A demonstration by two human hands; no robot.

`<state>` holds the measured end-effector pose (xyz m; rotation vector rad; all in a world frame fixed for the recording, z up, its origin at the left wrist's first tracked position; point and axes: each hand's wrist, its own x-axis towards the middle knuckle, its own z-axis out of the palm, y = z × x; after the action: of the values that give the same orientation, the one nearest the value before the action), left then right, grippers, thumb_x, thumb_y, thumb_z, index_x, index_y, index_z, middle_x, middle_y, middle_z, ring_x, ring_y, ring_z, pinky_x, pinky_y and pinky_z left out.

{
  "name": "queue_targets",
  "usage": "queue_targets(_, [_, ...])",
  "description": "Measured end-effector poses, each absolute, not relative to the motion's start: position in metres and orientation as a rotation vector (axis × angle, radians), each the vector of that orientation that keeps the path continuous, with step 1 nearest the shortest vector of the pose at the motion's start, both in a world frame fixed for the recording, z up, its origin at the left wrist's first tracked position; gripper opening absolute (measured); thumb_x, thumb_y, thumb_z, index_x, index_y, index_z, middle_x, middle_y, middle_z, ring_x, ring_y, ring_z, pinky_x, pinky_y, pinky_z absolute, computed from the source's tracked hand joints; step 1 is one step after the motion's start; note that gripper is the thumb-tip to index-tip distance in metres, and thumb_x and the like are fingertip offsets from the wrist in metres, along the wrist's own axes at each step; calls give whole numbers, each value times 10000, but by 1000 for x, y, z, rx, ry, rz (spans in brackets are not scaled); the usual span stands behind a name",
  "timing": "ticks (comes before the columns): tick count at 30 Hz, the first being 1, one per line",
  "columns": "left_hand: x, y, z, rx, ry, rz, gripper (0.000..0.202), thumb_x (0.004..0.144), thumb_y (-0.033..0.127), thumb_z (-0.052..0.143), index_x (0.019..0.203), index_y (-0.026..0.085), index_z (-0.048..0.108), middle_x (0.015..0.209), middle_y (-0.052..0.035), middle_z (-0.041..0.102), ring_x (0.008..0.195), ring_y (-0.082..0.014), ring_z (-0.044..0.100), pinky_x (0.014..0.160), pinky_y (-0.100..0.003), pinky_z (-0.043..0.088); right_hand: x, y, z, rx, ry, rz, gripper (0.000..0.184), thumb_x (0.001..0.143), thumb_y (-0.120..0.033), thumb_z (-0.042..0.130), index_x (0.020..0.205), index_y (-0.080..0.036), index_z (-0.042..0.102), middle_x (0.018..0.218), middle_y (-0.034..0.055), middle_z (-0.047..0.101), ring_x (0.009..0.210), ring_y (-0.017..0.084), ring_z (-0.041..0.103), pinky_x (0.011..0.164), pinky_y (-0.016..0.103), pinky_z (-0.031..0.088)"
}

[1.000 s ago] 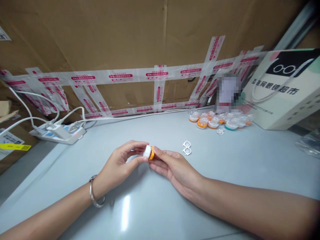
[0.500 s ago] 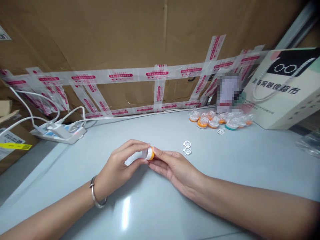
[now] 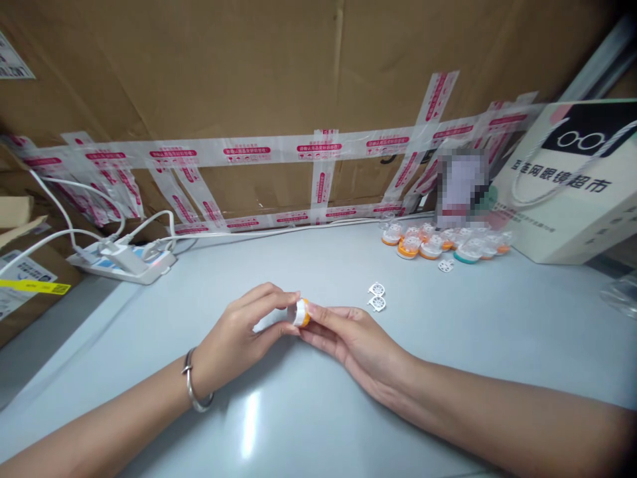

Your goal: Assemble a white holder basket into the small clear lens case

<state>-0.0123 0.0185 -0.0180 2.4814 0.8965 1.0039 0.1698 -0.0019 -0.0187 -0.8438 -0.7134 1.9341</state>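
Note:
A small round white-and-orange case (image 3: 301, 312) is held above the table between both hands, tipped on its side. My left hand (image 3: 259, 315) pinches its white side between thumb and fingers; a see-through part seems to lie inside that grip, partly hidden. My right hand (image 3: 348, 332) grips the orange end, its thumb on the near face and its fingers curled beneath. To the right of the hands lie two white spoked plastic pieces (image 3: 377, 297), close together on the table.
Several similar cases (image 3: 432, 244) with clear tops and orange, white or teal bases cluster at the back right, near a white piece (image 3: 446, 265). A paper bag (image 3: 562, 192) stands beside them. A power strip (image 3: 124, 262) with cables sits back left, before a taped cardboard box (image 3: 269, 73).
The whole view has shifted slightly, so the scene sits a little further right. Both hands keep their hold on the case, which is turned a little.

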Motion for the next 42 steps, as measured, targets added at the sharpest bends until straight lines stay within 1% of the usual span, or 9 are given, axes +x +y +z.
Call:
queue_targets(6, [-14,22,-18,2522,830,962,345,807,112,570,1142,189,533,989,-85,588,917,-169,566,801,-302,483,169,-3,-20,-828,-719,1928,212,700,-278,683,806,-98,721,834,90,702,888,164,634,937,313,442])
queue_targets(15, [-12,20,-13,2420,842,975,333,794,131,596,1123,166,558,936,-76,582,855,-151,571,769,-281,482,167,-6,-24,-795,-762,1892,210,737,-274,651,866,-121,717,847,76,703,888,158,632,948,328,435])
queue_targets(20, [-10,20,-12,2396,834,927,393,824,124,544,1202,228,518,1021,-75,550,934,-159,547,820,-295,466,169,0,-24,-792,-726,1961,232,763,-290,624,911,-127,699,867,70,697,882,142,633,929,300,445])
queue_targets(25, [-5,19,-16,2360,828,908,413,838,119,510,1223,266,501,1070,-72,526,974,-162,534,829,-298,465,171,1,-23,-887,-773,1978,214,729,-297,658,856,-129,692,835,53,689,859,122,632,906,268,457])
queue_targets(29, [-5,19,-18,2327,931,905,364,822,142,537,1168,251,543,1047,-63,560,947,-162,552,827,-291,459,176,12,-22,-1018,-980,1978,229,735,-330,642,822,-120,672,814,52,675,793,98,634,835,229,485])
queue_targets(32, [-6,20,-17,2323,1042,844,315,803,182,562,1116,217,558,993,-56,597,888,-163,570,788,-286,461,181,25,-19,-1154,-1292,1961,250,725,-356,639,804,-118,651,754,38,650,665,95,634,716,236,519])
queue_targets(34, [-7,22,-18,2295,1119,804,274,794,212,568,1068,202,562,952,-47,616,846,-164,579,757,-283,464,185,32,-13,-1247,-1551,1805,282,721,-377,634,844,-124,643,686,21,625,581,97,612,624,242,517])
queue_targets(37, [-8,28,-20,2172,1195,757,257,770,234,582,1023,193,558,936,-40,632,824,-163,592,752,-284,473,198,40,7,-1358,-1862,1396,320,741,-418,593,898,-144,642,637,15,613,525,97,580,539,225,477])
queue_targets(42, [-9,35,-25,1993,1206,744,282,752,211,571,1031,179,545,967,-52,635,858,-168,602,786,-288,479,250,66,51,-1538,-1945,810,313,773,-459,522,792,-163,621,718,28,638,585,107,589,565,217,452])
